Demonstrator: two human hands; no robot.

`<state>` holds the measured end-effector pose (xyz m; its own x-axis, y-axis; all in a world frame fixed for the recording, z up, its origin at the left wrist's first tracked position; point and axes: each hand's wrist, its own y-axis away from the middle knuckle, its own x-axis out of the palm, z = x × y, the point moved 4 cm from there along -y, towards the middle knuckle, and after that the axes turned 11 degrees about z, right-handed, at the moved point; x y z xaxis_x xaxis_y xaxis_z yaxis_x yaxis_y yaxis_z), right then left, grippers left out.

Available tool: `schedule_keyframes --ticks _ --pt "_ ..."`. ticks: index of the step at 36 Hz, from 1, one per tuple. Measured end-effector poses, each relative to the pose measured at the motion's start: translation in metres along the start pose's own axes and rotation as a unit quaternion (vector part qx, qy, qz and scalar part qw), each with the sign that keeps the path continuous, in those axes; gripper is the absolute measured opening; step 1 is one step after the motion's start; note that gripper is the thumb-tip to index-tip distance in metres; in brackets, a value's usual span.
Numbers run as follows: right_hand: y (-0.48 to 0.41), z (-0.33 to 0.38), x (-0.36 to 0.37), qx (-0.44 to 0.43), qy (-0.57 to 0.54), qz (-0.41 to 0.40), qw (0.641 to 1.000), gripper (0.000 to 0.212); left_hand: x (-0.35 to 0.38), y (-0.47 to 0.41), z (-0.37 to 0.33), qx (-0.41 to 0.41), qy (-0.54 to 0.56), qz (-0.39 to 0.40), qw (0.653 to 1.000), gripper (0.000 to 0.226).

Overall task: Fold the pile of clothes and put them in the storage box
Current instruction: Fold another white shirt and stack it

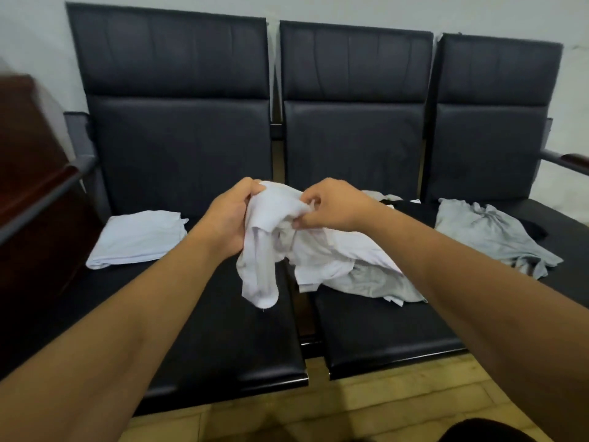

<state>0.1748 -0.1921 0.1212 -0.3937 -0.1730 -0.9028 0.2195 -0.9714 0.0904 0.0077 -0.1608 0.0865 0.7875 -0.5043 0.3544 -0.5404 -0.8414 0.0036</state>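
Both my hands hold a crumpled white garment [271, 244] above the gap between the left and middle seats. My left hand [234, 215] grips its bunched left side; a fold hangs down below that hand. My right hand [328, 205] pinches the cloth's upper edge. The garment's lower part trails onto a loose pile of white and grey clothes [360, 272] on the middle seat. A folded white garment [137, 237] lies flat on the left seat. A crumpled grey garment [487, 234] lies on the right seat, over something black [414, 207]. No storage box is in view.
Three joined black padded seats [223, 330] stand against a pale wall. A dark red wooden cabinet [28, 193] stands at the left beside a metal armrest [47, 196]. Another armrest [567, 162] juts at the right. Yellowish floor tiles [350, 409] lie in front.
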Motion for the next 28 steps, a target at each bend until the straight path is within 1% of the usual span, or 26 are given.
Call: schedule_keyframes --ticks 2,4,5,6,8,11,14,15,17,18,19,20,22,23,25,26,28 --pt "-0.001 0.004 0.017 -0.015 -0.008 0.023 1.000 0.022 -0.013 0.006 -0.004 0.005 0.004 -0.011 1.000 0.029" --pt "-0.002 0.014 0.040 -0.033 -0.064 0.051 0.996 0.022 -0.033 0.016 -0.004 0.015 0.032 -0.033 0.999 0.037" --pt "-0.003 0.018 0.050 -0.042 -0.096 0.062 0.993 0.022 -0.043 0.020 -0.004 0.026 0.044 -0.040 0.998 0.037" --pt "-0.005 0.021 0.058 -0.048 -0.120 0.070 0.989 0.022 -0.051 0.024 -0.004 0.040 0.052 -0.037 0.997 0.032" --pt "-0.011 0.026 0.071 -0.058 -0.125 0.063 0.989 0.022 -0.070 0.034 -0.006 0.067 0.061 -0.045 0.995 0.022" --pt "-0.019 0.030 0.084 -0.056 -0.090 0.026 0.994 0.014 -0.104 0.049 -0.010 0.084 0.084 -0.104 0.988 0.016" --pt "-0.030 0.026 0.098 -0.030 -0.103 0.006 0.994 0.016 -0.130 0.065 -0.007 0.055 0.080 -0.200 0.975 0.013" --pt "-0.033 0.025 0.101 -0.023 -0.106 -0.005 0.994 0.016 -0.140 0.071 -0.005 0.046 0.052 -0.229 0.971 0.013" --pt "-0.038 0.028 0.106 -0.018 -0.142 -0.032 0.989 0.018 -0.156 0.076 0.000 0.013 0.003 -0.246 0.969 0.010" --pt "-0.038 0.031 0.106 -0.017 -0.170 -0.047 0.984 0.019 -0.162 0.078 0.004 -0.020 -0.021 -0.245 0.969 0.009" --pt "-0.039 0.035 0.106 -0.019 -0.193 -0.059 0.979 0.020 -0.170 0.081 0.007 -0.062 -0.067 -0.250 0.964 0.007" --pt "-0.040 0.039 0.107 -0.025 -0.204 -0.068 0.976 0.021 -0.177 0.084 0.008 -0.092 -0.122 -0.259 0.954 0.008" --pt "-0.044 0.050 0.109 -0.038 -0.207 -0.073 0.975 0.023 -0.195 0.087 0.010 -0.098 -0.203 -0.281 0.933 0.013" --pt "-0.046 0.055 0.110 -0.042 -0.208 -0.073 0.974 0.024 -0.198 0.090 0.010 -0.093 -0.247 -0.278 0.924 0.018" --pt "-0.053 0.062 0.114 -0.039 -0.218 -0.074 0.972 0.030 -0.198 0.094 0.013 -0.094 -0.372 -0.226 0.895 0.026" --pt "-0.057 0.063 0.116 -0.031 -0.230 -0.076 0.970 0.033 -0.195 0.093 0.013 -0.083 -0.418 -0.206 0.881 0.030" --pt "-0.066 0.066 0.122 -0.016 -0.261 -0.075 0.962 0.040 -0.190 0.089 0.015 -0.059 -0.458 -0.171 0.870 0.032"
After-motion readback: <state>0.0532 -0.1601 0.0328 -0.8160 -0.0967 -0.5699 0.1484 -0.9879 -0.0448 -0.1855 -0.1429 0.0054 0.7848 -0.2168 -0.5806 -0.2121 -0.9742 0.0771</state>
